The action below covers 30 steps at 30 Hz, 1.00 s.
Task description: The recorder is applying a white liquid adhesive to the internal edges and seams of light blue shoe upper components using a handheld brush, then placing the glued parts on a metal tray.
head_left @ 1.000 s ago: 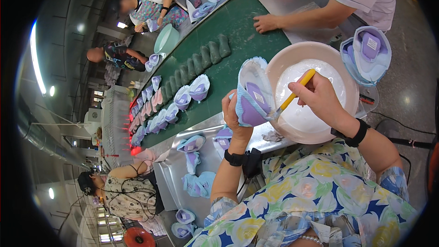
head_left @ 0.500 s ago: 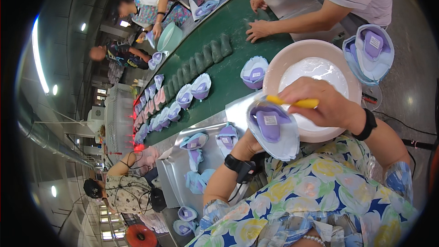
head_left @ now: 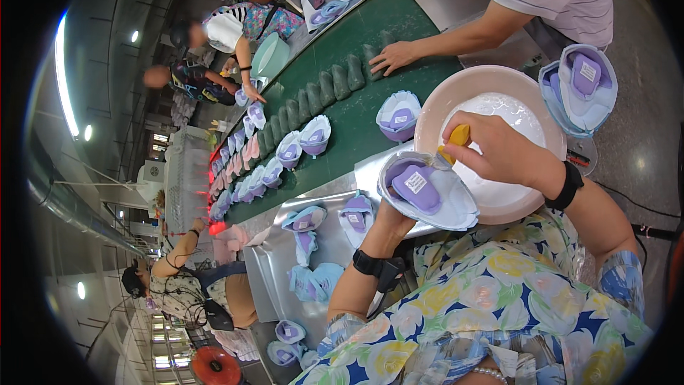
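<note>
My left hand (head_left: 392, 227) grips a light blue shoe upper (head_left: 450, 203) from below and behind, tilted so its sole side faces up. A purple tongue piece with a white label shows within it. My right hand (head_left: 491, 150) is closed round the yellow handle of a brush (head_left: 458, 137); its bristle end is against the upper's far right edge, partly hidden. Just beyond sits a pale pink basin (head_left: 433, 105) of white liquid (head_left: 531, 128), with my right hand over its near part.
A green conveyor belt (head_left: 417, 25) carries dark shoe lasts (head_left: 340, 82) and several shoe uppers (head_left: 313, 135). More uppers lie on a metal tray (head_left: 267, 271) at left. Stacked uppers (head_left: 588, 89) stand right of the basin. A co-worker's hand (head_left: 392, 57) reaches over the belt.
My right hand has turned the brush from lying sideways to pointing down at the upper. The upper has tilted and shifted slightly. The co-worker's hand moved left along the belt to the lasts.
</note>
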Available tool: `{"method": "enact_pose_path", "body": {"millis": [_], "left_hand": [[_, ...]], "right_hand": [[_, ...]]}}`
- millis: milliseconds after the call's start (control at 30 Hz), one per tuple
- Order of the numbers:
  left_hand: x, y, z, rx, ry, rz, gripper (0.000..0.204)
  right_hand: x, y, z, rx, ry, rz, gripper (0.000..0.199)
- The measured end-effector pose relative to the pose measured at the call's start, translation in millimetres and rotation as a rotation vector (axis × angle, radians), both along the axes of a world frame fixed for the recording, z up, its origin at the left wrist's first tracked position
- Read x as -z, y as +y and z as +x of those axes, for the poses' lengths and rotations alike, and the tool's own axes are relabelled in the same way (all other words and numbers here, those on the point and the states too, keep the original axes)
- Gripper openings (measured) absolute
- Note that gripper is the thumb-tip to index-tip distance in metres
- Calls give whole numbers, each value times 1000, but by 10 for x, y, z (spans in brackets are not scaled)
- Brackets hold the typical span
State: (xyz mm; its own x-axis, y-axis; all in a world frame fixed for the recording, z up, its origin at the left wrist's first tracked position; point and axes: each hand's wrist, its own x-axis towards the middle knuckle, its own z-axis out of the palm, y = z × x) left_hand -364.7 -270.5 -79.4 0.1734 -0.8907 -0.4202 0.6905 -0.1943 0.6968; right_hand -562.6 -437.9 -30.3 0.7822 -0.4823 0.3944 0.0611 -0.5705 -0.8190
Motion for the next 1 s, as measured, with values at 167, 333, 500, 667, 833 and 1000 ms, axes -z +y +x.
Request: {"method": "enact_pose_path", "body": {"millis": [167,333,500,667,833,1000], "left_hand": [[-39,70,169,-9,-255,-94,47],[-70,12,251,58,-83,-183,50],[-12,52,284,-119,-64,-123,54],[137,136,681,-328,-303,-76,40],[606,198,1847,-516,-322,-29,24],[777,-176,2492,-640,-265,-137,29]], "right_hand": [[-46,-151,-177,-57,136,79,20],[-52,-37,-7,-12,-343,-227,24],[-9,-36,-106,-176,-92,-307,25],[-53,-49,-341,-13,-39,-25,19],[-14,111,-339,172,0,88,19],[56,162,-257,203,80,243,16]]}}
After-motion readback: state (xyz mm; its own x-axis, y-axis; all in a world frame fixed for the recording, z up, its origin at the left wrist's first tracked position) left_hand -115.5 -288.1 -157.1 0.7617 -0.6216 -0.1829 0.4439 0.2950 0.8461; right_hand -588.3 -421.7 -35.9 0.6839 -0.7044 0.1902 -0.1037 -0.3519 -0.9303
